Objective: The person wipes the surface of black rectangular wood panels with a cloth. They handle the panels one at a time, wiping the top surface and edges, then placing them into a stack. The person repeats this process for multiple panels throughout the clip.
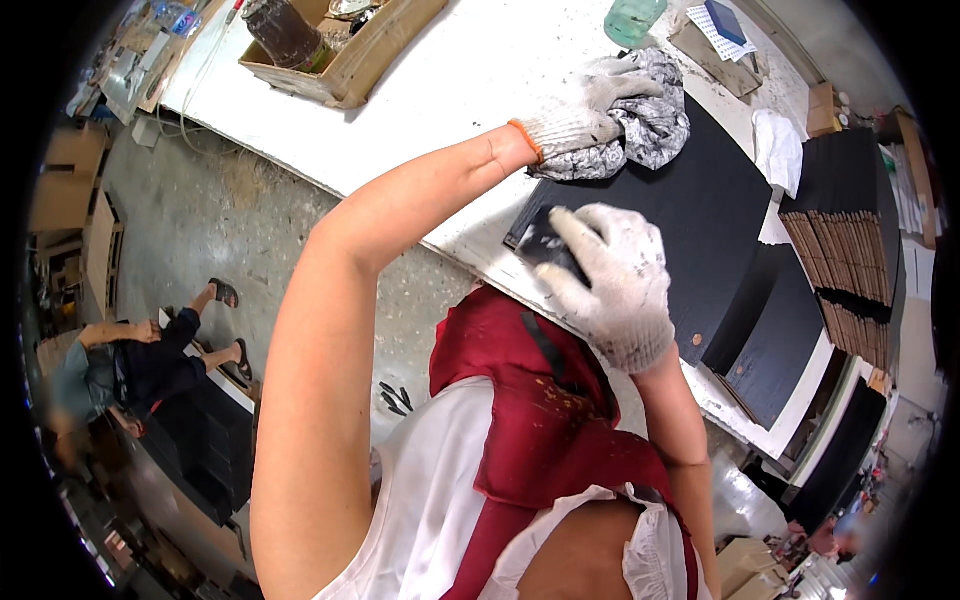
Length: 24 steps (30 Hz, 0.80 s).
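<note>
My left hand [585,108], in a white knit glove with an orange cuff, reaches across the table. Its fingers are bunched into a crumpled grey-and-black patterned cloth [655,125], which rests on a black board [690,210]. Closer to me, my right hand [622,275] wears a smudged white glove. Between its thumb and fingers it grips a small dark block [552,245], slightly blurred, at the board's left corner. Whether the block is a sanding pad cannot be made out. More black boards [775,330] lie to the right of this one.
A white table [430,120] carries a cardboard tray [350,85] with a brown jar [285,35], a greenish container [632,20] and a white bag [777,150]. Stacked dark-topped boards [840,220] stand at right. A person [130,360] sits at far left.
</note>
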Tool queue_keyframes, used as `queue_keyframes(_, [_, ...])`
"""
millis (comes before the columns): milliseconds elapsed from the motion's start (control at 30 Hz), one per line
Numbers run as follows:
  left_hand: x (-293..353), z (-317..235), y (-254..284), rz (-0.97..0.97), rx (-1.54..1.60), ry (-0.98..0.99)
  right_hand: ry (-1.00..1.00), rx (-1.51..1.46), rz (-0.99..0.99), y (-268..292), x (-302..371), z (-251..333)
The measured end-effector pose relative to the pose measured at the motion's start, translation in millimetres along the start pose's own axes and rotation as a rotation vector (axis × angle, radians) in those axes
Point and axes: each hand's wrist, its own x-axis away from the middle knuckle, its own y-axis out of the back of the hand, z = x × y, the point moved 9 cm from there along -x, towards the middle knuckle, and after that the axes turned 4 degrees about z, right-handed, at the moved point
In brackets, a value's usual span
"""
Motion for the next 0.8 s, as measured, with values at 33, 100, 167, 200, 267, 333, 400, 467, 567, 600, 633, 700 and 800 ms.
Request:
queue_keyframes(33, [1.2,2.7,-0.4,-0.004,0.002,0.020,0.003,-0.022,0.082,-2.4,-0.6,5.8])
queue_keyframes(100, [1.9,3.9,-1.3,0.009,-0.018,-0.003,0.017,-0.062,0.093,-0.3,6.2,4.2])
queue_keyframes(167, [1.5,6.2,-2.4,0.010,-0.021,-0.003,-0.015,-0.062,0.075,4.7,6.6,-3.6])
queue_keyframes(200, [0.2,4.7,-1.5,0.011,-0.021,0.011,-0.029,-0.033,0.028,7.7,4.7,-8.1])
queue_keyframes(267, [-0.1,5.5,-3.2,0.019,-0.007,0.028,-0.014,-0.009,-0.016,5.4,2.1,-4.9])
queue_keyframes(333, [1.4,12.2,-6.8,0.032,0.019,0.027,-0.004,-0.003,-0.011,1.6,0.3,-0.9])
queue_keyframes(400, [0.9,14.5,-10.6,0.054,0.027,0.056,-0.003,-0.008,0.016,5.5,9.8,5.5])
queue_keyframes(467, [2.3,10.4,-6.6,0.059,0.031,0.098,-0.083,-0.103,0.191,8.3,24.8,-3.6])
queue_keyframes(567, [3.2,7.0,-4.5,0.078,0.041,0.094,-0.268,-0.172,-0.040,45.8,72.8,-36.6])
queue_keyframes(600, [-0.8,2.7,-4.9,0.084,0.054,0.072,-0.305,-0.154,-0.219,58.9,96.4,-50.3])
queue_keyframes(633, [-5.0,2.0,-5.6,0.072,0.092,0.049,-0.534,-0.307,-0.425,68.3,116.3,-69.9])
queue_keyframes(700, [-1.4,7.1,-5.2,0.088,0.079,0.065,-0.787,-0.652,-0.794,68.7,161.4,-101.5])
queue_keyframes(800, [3.3,15.1,-10.0,0.163,-0.052,0.109,-0.978,-0.609,-0.862,62.3,173.8,-119.2])
